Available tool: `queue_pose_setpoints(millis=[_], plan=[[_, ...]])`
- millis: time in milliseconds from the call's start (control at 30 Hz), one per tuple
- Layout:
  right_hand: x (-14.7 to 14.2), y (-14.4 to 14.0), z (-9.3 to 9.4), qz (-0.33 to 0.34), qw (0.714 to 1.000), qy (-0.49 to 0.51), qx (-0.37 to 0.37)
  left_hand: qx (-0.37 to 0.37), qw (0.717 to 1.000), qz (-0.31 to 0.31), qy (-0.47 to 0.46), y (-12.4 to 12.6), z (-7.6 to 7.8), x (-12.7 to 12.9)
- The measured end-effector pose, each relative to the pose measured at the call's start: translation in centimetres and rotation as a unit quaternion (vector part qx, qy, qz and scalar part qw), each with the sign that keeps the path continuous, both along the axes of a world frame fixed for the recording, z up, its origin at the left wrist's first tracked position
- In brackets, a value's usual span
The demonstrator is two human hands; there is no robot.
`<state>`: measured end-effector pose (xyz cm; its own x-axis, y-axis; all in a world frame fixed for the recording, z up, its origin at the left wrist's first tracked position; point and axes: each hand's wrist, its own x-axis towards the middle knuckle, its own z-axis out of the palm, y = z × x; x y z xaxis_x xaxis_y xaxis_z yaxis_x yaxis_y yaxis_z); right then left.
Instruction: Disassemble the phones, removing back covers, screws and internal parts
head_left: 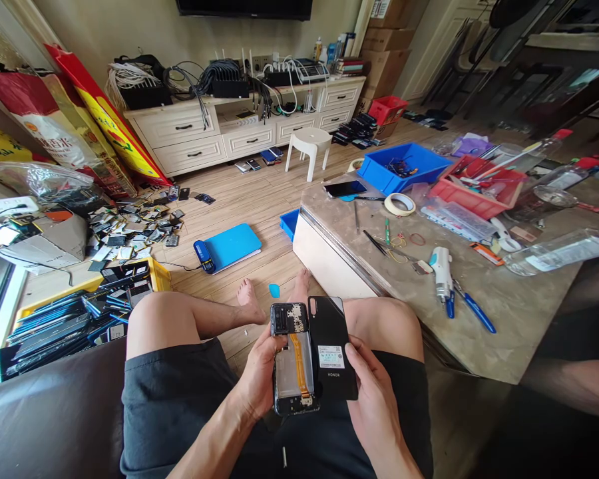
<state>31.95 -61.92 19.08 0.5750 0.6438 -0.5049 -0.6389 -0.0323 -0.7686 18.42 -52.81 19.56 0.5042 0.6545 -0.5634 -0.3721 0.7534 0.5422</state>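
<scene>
Over my lap, my left hand (260,369) is closed around the side of an opened phone (285,372), its inside facing up. An orange ribbon cable (298,372) runs down the phone's bare silver bay, and a circuit board part shows at the top. My right hand (372,382) grips a glossy black back cover (332,332) by its right edge. The cover carries a white label and the word HONOR, with a camera cutout at its upper left. Its left edge lies close against the phone's right side; whether they touch I cannot tell.
On the table at right lie blue-handled pliers (472,309), a white-green tool (442,276), a tape roll (399,204), a blue bin (404,166) and a red basket (479,189). Left, a yellow crate (160,279) holds many phone parts near piled batteries (130,226). Another person's arm (579,382) shows at right.
</scene>
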Motion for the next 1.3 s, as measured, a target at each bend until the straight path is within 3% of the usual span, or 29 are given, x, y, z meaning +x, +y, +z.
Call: queue_pose_setpoints(millis=[433,600,700,800,967,1167,1300], plan=[[0.1,-0.1,-0.4,0.003,1.0,-0.003,0.003,-0.003,1.0,-0.003,-0.01,-0.1,-0.2,0.0],[0.1,0.0,-0.1,0.001,1.0,-0.003,0.002,-0.087,0.995,-0.039,-0.04,0.2,0.0,-0.1],[0.0,0.1,-0.1,-0.007,1.0,0.003,-0.008,-0.089,0.995,-0.044,-0.008,0.3,0.0,-0.2],[0.0,0.1,-0.4,-0.002,1.0,-0.001,-0.018,-0.029,0.998,-0.046,0.024,0.2,0.0,-0.2],[0.1,-0.1,-1.2,0.011,1.0,-0.012,-0.014,0.162,0.981,-0.052,0.089,0.1,0.3,0.2],[0.0,-0.3,-1.5,0.04,0.999,-0.016,-0.026,0.266,0.952,-0.052,0.145,-0.1,0.5,0.7],[-0.2,-0.5,-1.3,0.064,0.997,-0.017,-0.029,0.281,0.945,-0.063,0.158,-0.2,0.6,0.5]])
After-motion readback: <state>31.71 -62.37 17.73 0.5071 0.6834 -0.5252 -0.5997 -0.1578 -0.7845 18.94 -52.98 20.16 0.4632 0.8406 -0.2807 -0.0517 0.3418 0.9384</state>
